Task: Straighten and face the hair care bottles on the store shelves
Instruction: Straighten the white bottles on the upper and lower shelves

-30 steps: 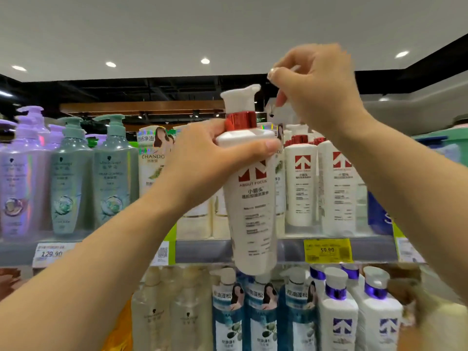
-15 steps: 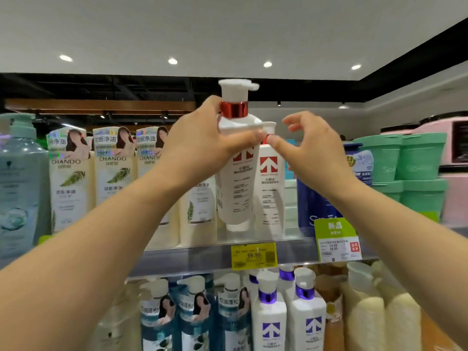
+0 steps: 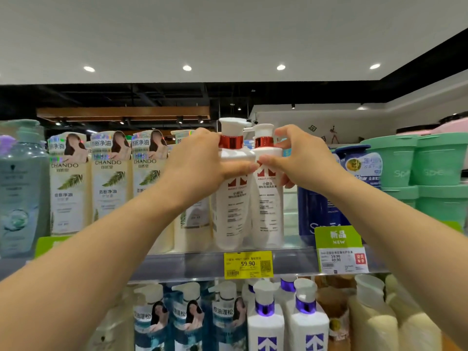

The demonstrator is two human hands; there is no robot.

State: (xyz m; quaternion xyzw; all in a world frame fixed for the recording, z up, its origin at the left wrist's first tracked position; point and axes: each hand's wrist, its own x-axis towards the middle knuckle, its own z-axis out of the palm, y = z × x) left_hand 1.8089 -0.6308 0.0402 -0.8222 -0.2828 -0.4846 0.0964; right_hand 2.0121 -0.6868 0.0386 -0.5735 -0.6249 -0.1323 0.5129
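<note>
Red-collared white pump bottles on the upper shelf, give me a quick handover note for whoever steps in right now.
Left hand grips the left red-collared bottle at its shoulder.
Right hand grips the right red-collared bottle.
Both stand upright, side by side at the shelf edge, labels forward, above the 59.90 tag.
Left: release; the left bottle's pump points right, over its neighbour.

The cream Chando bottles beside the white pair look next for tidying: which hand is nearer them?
Left. The left hand grips the left white bottle bordering the Chando bottles; the right hand is farther.
</note>
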